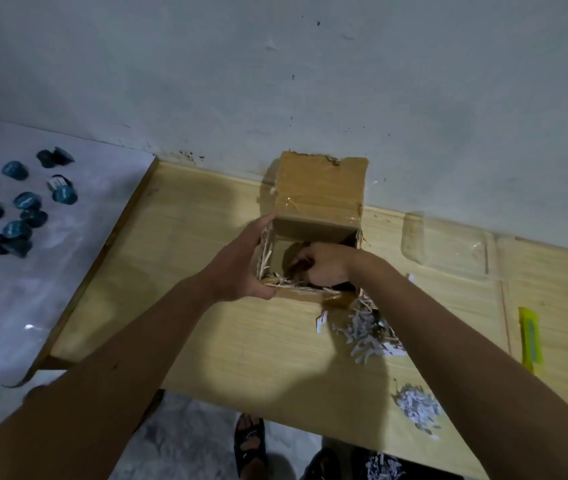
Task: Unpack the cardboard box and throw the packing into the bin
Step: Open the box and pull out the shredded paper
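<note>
1. The brown, tape-shiny cardboard box [320, 202] sits open on the bench [227, 341], flap raised.
2. Left hand [241, 265] grips the box's left wall.
3. Right hand [324, 268] reaches inside, fingers curled in shredded packing [275, 281]; its grasp is unclear.

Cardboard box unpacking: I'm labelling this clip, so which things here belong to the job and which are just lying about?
Job: cardboard box, left hand holding its side, right hand inside it, shredded paper.
Lying about: yellow cutter, clear plastic tray, dark blue capsules.
</note>
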### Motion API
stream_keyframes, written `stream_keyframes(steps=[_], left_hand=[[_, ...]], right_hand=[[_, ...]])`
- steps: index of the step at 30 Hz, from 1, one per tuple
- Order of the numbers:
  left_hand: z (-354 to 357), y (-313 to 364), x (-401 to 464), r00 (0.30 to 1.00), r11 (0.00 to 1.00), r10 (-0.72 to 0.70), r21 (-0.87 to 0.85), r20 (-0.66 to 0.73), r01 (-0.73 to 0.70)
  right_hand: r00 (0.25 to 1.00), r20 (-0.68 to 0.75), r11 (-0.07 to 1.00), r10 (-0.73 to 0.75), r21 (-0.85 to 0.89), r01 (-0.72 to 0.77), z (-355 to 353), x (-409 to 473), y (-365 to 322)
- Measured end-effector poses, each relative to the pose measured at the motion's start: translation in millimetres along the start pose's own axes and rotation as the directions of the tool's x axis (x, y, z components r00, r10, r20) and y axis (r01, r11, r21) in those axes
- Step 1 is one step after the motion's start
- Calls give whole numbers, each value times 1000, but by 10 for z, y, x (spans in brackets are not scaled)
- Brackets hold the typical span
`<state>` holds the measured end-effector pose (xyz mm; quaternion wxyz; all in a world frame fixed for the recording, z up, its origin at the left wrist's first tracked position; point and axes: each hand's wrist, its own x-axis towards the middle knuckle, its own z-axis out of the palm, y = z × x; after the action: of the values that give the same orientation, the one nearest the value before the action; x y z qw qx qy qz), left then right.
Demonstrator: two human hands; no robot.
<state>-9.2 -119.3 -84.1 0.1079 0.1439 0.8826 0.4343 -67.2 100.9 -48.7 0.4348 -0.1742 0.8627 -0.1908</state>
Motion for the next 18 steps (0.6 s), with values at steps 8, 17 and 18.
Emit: stream_keyframes(steps=[8,17,18], left_hand=[[47,-71,31,1000,1000,13,-19,-6,-13],[60,-97,44,1000,999,6,-36,2,-6],[64,-89,44,1000,999,11,-32,3,-11]], right_hand=[[987,3,966,-159,205,155,89,137,62],[985,-155,966,-76,232,111,-8,62,135],[993,-102,974,-50,216,72,-7,56,121]])
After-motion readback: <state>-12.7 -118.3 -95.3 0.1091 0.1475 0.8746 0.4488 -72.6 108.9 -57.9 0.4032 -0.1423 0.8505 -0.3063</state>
